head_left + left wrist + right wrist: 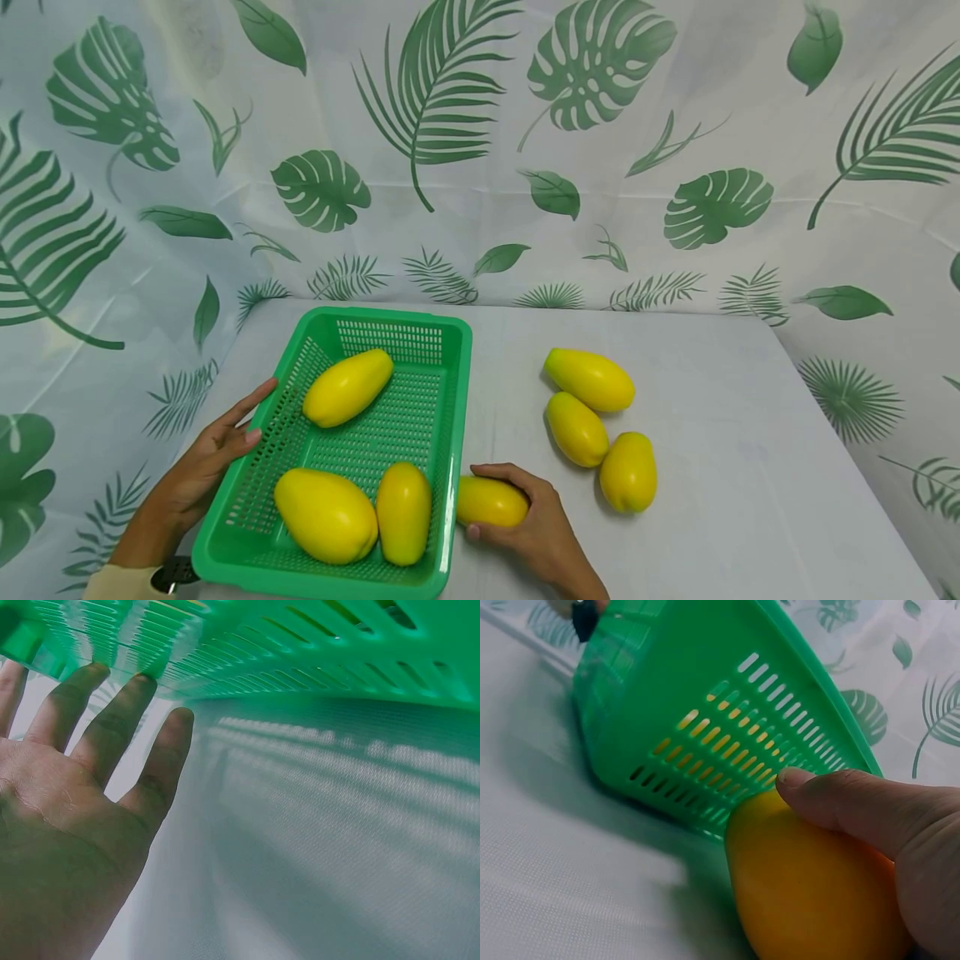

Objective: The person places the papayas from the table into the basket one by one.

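Note:
My right hand [528,521] grips a smooth yellow papaya [491,502] close beside the right wall of the green plastic basket [459,400]. In the head view the thumb and fingers span the fruit, and the basket's rim hides its left end. From the right wrist, the thumb [840,796] lies along the top of the papaya [810,877], with the slotted basket wall just behind. At the basket's left side, my left hand [206,471] touches the wall; its fingers [112,742] look nearly straight in the left wrist view. Inside the basket lie three more papayas [348,389].
Right of the basket, three papayas [590,381] lie grouped on the white-covered table [712,400]. A white backdrop [480,233] printed with green leaves rises behind the table and along its sides. The left wrist wears a dark watch [176,573].

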Action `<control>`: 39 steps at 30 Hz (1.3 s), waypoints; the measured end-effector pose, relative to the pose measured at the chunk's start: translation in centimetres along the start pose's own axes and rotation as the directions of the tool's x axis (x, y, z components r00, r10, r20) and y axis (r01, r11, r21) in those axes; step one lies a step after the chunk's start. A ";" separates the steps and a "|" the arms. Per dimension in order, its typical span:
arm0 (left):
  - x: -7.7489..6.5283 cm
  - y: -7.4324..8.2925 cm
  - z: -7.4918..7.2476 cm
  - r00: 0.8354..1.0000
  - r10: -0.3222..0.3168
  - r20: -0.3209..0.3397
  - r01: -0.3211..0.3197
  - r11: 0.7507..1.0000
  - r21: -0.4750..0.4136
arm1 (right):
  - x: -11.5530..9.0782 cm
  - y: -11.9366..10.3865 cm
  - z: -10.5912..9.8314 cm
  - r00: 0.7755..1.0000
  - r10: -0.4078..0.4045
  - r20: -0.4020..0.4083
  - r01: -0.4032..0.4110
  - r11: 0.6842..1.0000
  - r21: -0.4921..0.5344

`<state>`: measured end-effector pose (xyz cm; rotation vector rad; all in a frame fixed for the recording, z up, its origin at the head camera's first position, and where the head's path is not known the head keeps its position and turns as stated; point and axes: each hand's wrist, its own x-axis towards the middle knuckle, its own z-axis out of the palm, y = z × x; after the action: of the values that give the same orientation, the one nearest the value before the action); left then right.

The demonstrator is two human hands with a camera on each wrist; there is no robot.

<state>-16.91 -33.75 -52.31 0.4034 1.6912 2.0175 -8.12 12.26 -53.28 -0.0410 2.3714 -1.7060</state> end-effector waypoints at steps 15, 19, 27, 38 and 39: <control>-0.1 0.0 0.0 1.000 0.013 0.019 -0.013 1.000 -0.014 | 0.0 -0.1 -0.5 0.999 -0.021 -0.038 0.023 0.998 0.061; -0.1 0.1 0.1 1.000 0.013 0.003 -0.013 1.000 0.016 | 0.0 -0.1 -0.6 0.999 -0.020 -0.042 0.023 0.997 0.067; 0.0 0.1 0.2 0.999 0.013 -0.037 -0.010 0.996 0.091 | 0.0 -0.6 -0.9 0.999 0.005 -0.047 -0.002 0.997 0.080; 0.0 0.0 0.1 0.998 0.029 0.052 -0.025 0.997 -0.078 | 0.2 -1.5 -1.3 0.998 0.035 -0.058 -0.030 0.996 0.083; 0.0 0.0 0.1 0.998 0.028 0.058 -0.022 0.995 -0.098 | 0.2 -1.6 -1.3 0.998 0.039 -0.059 -0.034 0.996 0.085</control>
<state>-16.88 -33.72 -52.29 0.4482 1.5537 2.0756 -8.73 12.96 -51.43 0.0676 2.3250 -1.8125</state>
